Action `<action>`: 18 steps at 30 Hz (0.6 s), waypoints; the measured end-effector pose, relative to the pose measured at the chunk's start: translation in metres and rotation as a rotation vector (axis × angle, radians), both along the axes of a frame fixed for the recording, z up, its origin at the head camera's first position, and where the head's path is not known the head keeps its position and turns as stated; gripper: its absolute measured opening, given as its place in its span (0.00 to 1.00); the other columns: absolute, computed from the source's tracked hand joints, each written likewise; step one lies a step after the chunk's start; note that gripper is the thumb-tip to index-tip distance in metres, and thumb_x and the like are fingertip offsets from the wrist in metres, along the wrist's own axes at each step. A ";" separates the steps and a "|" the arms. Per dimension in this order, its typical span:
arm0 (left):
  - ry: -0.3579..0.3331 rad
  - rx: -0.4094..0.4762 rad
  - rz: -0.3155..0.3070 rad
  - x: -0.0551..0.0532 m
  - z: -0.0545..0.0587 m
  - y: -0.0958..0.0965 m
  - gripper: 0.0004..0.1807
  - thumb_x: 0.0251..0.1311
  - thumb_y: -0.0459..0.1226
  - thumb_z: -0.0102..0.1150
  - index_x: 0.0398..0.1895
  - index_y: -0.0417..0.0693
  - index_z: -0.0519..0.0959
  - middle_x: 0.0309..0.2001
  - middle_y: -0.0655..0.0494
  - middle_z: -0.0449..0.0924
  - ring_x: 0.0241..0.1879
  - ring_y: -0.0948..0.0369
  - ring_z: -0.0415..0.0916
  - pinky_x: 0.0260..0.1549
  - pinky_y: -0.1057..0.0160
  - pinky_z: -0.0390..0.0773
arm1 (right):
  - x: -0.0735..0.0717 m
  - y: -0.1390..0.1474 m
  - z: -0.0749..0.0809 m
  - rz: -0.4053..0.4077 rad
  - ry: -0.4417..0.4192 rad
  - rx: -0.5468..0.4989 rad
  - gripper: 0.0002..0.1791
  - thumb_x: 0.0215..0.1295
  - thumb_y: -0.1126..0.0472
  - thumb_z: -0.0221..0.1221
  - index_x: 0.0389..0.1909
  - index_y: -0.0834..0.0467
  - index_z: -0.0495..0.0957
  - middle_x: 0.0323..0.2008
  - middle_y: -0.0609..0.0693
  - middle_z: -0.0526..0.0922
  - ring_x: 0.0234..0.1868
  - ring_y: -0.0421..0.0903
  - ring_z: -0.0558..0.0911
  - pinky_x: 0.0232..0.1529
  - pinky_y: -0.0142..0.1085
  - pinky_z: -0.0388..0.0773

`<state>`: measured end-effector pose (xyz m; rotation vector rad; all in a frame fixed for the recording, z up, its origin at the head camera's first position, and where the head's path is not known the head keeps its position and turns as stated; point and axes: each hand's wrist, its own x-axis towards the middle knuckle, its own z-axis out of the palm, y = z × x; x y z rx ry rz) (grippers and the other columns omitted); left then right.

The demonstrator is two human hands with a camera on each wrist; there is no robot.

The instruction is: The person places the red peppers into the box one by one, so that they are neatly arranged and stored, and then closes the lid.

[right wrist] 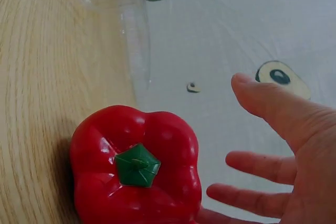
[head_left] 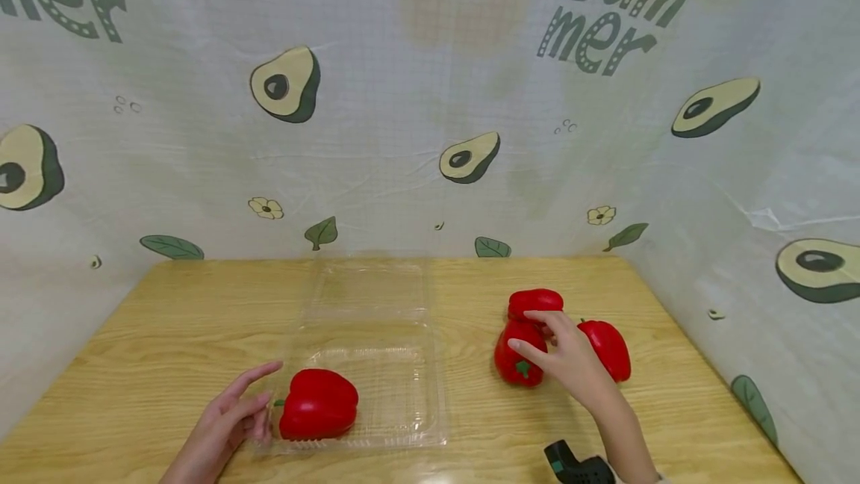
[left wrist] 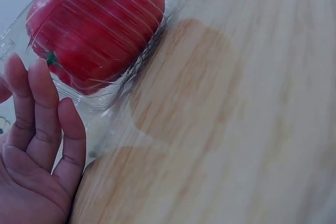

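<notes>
A clear plastic clamshell box [head_left: 396,428] lies unfolded on the table, its lid [head_left: 369,291] laid back. One red bell pepper [head_left: 319,403] rests on its side in the box's left part, green stem pointing left. Beside the box's left edge is my left hand [head_left: 228,424], fingers loosely bent; whether it touches the rim I cannot tell. My right hand [head_left: 571,361] hovers over a bell pepper [right wrist: 135,166] with its stem toward me, thumb and fingers spread apart. Another bell pepper [head_left: 535,302] lies just behind that one, and a third [head_left: 610,351] lies right of the hand.
The light wood table [head_left: 168,320] meets a pale cloth [head_left: 376,133] printed with avocados and leaves at the back and sides. A black wrist device [head_left: 581,467] shows by my right forearm at the front edge of the view.
</notes>
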<state>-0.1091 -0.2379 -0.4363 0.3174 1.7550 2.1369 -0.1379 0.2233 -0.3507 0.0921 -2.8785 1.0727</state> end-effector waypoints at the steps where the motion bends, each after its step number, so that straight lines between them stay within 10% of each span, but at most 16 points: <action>1: -0.004 -0.008 0.009 0.000 0.000 0.000 0.21 0.72 0.34 0.34 0.62 0.66 0.65 0.19 0.62 0.74 0.24 0.63 0.76 0.33 0.61 0.80 | 0.000 0.000 -0.001 -0.008 -0.013 0.009 0.35 0.55 0.43 0.63 0.59 0.57 0.68 0.57 0.57 0.71 0.52 0.54 0.71 0.46 0.46 0.78; 18: -0.020 -0.002 0.004 -0.001 -0.002 -0.001 0.21 0.72 0.35 0.35 0.63 0.66 0.64 0.20 0.62 0.74 0.24 0.64 0.76 0.32 0.61 0.80 | -0.005 -0.002 -0.012 -0.145 -0.193 0.056 0.46 0.53 0.37 0.61 0.60 0.69 0.62 0.54 0.65 0.72 0.50 0.57 0.74 0.43 0.46 0.79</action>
